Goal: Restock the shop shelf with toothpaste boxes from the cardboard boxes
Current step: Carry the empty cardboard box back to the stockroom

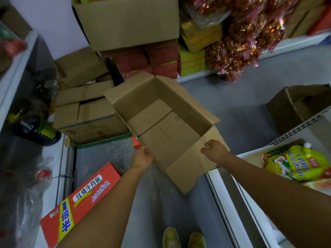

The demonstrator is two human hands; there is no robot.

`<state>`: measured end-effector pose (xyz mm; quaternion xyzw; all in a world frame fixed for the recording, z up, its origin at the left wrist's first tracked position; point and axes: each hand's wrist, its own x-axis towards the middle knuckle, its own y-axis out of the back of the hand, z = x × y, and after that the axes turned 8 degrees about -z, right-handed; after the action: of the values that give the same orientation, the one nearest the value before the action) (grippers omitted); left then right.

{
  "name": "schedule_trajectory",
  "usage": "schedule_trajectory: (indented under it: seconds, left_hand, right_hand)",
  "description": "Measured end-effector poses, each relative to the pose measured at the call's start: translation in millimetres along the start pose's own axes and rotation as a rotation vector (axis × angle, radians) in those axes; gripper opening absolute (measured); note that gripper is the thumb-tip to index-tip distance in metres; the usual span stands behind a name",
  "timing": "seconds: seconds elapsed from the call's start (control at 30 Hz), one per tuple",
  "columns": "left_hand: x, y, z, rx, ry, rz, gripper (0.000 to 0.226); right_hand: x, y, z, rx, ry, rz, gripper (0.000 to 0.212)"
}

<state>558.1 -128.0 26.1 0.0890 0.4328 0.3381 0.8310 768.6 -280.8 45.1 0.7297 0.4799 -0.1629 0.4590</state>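
An open cardboard box (pixel 166 126) hangs tilted above the grey floor, its flaps spread and nothing inside it. My left hand (pixel 142 155) grips its near left edge. My right hand (pixel 214 149) grips the near right flap, fingers curled over the cardboard. No toothpaste boxes show in this view.
A closed carton (pixel 89 120) sits on the floor to the left, with more cartons (pixel 125 22) stacked behind. An orange noodle carton (pixel 78 199) lies near left. A shelf edge (pixel 225 199) with a yellow pouch (pixel 293 163) is on the right, another open carton (pixel 300 106) beyond. My shoes (pixel 182 238) stand below.
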Motion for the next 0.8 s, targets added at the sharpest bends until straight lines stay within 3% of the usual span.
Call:
schedule_trajectory:
  seconds: [0.07, 0.27, 0.5, 0.8]
  left_hand:
    - [-8, 5, 8, -0.007, -0.065, -0.015, 0.039]
    - [-85, 29, 69, 0.018, -0.307, 0.110, 0.034]
    - [-171, 70, 98, 0.236, -0.610, 0.115, 0.036]
    - [-275, 89, 98, 0.571, -1.087, 0.001, 0.037]
  right_hand:
    - [-20, 10, -1, -0.036, 0.057, 0.025, 0.045]
    - [-94, 47, -12, -0.122, 0.205, 0.186, 0.045]
    - [-213, 65, -21, -0.173, 0.365, 0.496, 0.037]
    - [-374, -14, 6, -0.034, 0.278, 0.894, 0.039]
